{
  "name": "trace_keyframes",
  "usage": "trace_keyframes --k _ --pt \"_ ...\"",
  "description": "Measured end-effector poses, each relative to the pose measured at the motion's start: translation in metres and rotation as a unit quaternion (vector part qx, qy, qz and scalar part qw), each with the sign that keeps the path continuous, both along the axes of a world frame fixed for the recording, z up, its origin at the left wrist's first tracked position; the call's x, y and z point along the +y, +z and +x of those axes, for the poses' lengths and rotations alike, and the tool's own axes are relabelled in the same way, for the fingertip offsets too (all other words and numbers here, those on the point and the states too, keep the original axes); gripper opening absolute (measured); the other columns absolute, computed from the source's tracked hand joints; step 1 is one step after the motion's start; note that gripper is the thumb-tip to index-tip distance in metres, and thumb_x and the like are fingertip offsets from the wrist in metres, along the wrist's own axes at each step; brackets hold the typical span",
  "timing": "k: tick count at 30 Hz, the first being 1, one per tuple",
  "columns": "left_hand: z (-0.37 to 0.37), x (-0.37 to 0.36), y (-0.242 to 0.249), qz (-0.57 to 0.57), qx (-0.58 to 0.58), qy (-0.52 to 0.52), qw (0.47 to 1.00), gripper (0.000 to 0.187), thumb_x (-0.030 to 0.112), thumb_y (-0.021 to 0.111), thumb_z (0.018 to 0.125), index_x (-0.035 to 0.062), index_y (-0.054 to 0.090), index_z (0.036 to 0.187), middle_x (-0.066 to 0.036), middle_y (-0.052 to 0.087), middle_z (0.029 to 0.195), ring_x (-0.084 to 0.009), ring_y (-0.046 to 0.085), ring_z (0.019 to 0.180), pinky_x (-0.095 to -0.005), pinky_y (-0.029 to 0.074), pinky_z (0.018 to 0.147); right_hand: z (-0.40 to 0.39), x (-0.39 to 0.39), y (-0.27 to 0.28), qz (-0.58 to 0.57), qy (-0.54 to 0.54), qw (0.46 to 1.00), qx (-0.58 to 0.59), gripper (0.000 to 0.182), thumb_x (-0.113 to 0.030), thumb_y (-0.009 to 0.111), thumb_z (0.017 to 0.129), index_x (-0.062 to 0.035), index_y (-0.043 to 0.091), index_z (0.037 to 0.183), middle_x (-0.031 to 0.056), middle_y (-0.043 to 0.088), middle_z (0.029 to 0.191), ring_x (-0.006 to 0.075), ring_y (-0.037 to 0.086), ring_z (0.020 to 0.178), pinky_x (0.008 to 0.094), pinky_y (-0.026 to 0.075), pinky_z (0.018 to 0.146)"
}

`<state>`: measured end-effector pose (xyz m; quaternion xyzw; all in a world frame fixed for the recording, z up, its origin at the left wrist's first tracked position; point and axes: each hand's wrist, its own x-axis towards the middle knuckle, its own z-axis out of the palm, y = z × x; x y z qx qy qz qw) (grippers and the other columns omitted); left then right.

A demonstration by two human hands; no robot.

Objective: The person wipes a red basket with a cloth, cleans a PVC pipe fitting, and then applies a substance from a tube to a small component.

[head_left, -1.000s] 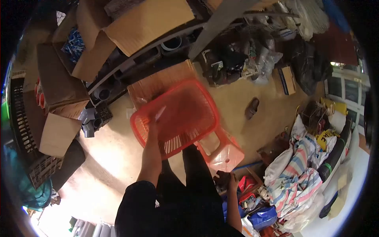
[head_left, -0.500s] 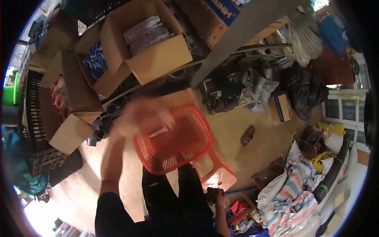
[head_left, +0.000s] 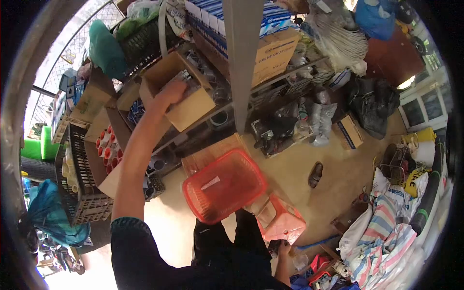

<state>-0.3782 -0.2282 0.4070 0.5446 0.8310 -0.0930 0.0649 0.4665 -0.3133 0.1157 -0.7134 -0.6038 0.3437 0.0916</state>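
My left hand (head_left: 174,93) reaches into an open cardboard box (head_left: 191,112) on the shelf, against pale, printed slim packets (head_left: 186,76). Its fingertips are hidden, so its grip cannot be made out. In front of my legs is a red plastic basket (head_left: 241,186), with one white slim packet (head_left: 210,182) lying in it. Low on the right, my right hand (head_left: 284,249) is closed around a small dark object (head_left: 274,246) whose kind I cannot make out. Close to that hand stands a translucent reddish container (head_left: 282,220).
Left of the box, a carton (head_left: 96,166) holds red-and-white tubular pieces beside a black crate (head_left: 79,193). A grey post (head_left: 240,63) rises in front of the shelf. One sandal (head_left: 315,175) lies on the floor; striped sacks (head_left: 382,232) fill the lower right.
My left hand has moved from over the red basket up into the cardboard box. The view has shifted. My right hand still holds the dark object.
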Motion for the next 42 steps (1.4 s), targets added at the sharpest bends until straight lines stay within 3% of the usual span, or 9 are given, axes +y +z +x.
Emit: trace_keyframes --k 6,9,12,14,16,19,22,27,42 --pt "-0.005 -0.02 -0.036 0.212 0.039 -0.079 0.973 0.018 0.005 0.059 0.073 -0.0002 0.062 0.09 -0.023 0.061 0.092 -0.0386 0.059 0.092 -0.0454 0.048 0.08 -0.037 0.028 0.014 -0.049 -0.04 0.998 0.001 0.041 -0.03 0.063 0.081 0.0108 0.06 0.079 0.0236 0.063 0.071 0.0344 0.062 0.067 0.0434 0.046 0.063" --pt "0.013 -0.023 -0.012 0.137 0.039 0.029 0.989 0.02 0.012 0.063 0.074 -0.0007 0.062 0.09 -0.023 0.061 0.095 -0.0384 0.058 0.093 -0.0462 0.048 0.078 -0.053 0.048 -0.002 0.027 -0.022 0.999 0.039 0.04 -0.031 0.061 0.084 0.0091 0.061 0.084 0.025 0.064 0.078 0.0361 0.062 0.072 0.0431 0.047 0.066" --pt "0.063 -0.039 0.058 0.382 0.073 0.183 0.903 0.028 0.023 0.068 0.076 -0.0015 0.062 0.088 -0.02 0.064 0.088 -0.0353 0.062 0.084 -0.0437 0.049 0.071 -0.105 0.08 0.042 -0.01 -0.09 0.98 0.177 0.038 -0.031 0.059 0.085 0.0069 0.063 0.085 0.0175 0.066 0.082 0.0266 0.061 0.075 0.0402 0.048 0.069" --pt "0.081 -0.056 0.061 0.612 -0.087 0.258 0.743 0.035 0.031 0.072 0.077 -0.0016 0.063 0.085 -0.015 0.065 0.072 -0.0276 0.064 0.066 -0.0381 0.048 0.062 -0.165 0.098 0.09 -0.081 -0.219 0.925 0.299 0.037 -0.033 0.054 0.089 0.0025 0.064 0.093 0.0117 0.065 0.092 0.022 0.06 0.083 0.0363 0.049 0.073" --pt "0.152 -0.072 0.097 0.613 -0.137 0.311 0.714 0.03 0.029 0.068 0.082 -0.0007 0.064 0.081 -0.008 0.062 0.059 -0.0159 0.057 0.051 -0.0314 0.045 0.053 -0.193 0.126 0.03 -0.287 -0.162 0.697 0.637 0.053 -0.044 0.037 0.093 0.002 0.057 0.113 0.0142 0.062 0.109 0.0271 0.06 0.095 0.0408 0.05 0.085" --pt "0.233 -0.104 0.081 0.597 -0.392 0.301 0.631 0.027 0.027 0.064 0.087 0.0005 0.063 0.082 -0.004 0.065 0.063 -0.009 0.054 0.05 -0.0238 0.041 0.048 -0.307 0.141 0.175 -0.363 -0.148 0.596 0.7 0.037 -0.038 0.039 0.095 -0.0067 0.058 0.087 0.0082 0.06 0.083 0.0235 0.059 0.08 0.0381 0.049 0.075" --pt "0.298 -0.133 0.034 0.478 -0.495 0.303 0.659 0.02 0.012 0.068 0.084 0.004 0.057 0.099 -0.001 0.061 0.082 -0.0072 0.058 0.069 -0.0258 0.049 0.053 -0.372 0.148 0.239 -0.282 -0.018 0.677 0.679 0.013 -0.017 0.058 0.087 -0.009 0.053 0.078 -0.0002 0.051 0.068 0.0124 0.052 0.061 0.0284 0.044 0.063" --pt "0.363 -0.154 0.036 0.482 -0.636 0.388 0.46 0.026 0.018 0.062 0.089 0.002 0.057 0.11 -0.003 0.062 0.084 -0.0118 0.063 0.073 -0.0256 0.055 0.061 -0.402 0.091 0.313 -0.08 0.387 0.81 0.433 0.036 -0.021 0.057 0.09 0.002 0.054 0.117 0.0104 0.063 0.104 0.022 0.059 0.094 0.0334 0.045 0.087" --pt "0.305 -0.175 0.003 0.355 -0.482 0.284 0.749 0.036 0.035 0.059 0.091 -0.0005 0.064 0.094 0.0 0.055 0.069 -0.0071 0.05 0.07 -0.0252 0.042 0.061 -0.403 0.053 0.31 -0.125 0.51 0.732 0.434 0.061 -0.022 0.065 0.084 -0.0013 0.039 0.134 0.0138 0.049 0.13 0.0231 0.046 0.119 0.0341 0.033 0.102"
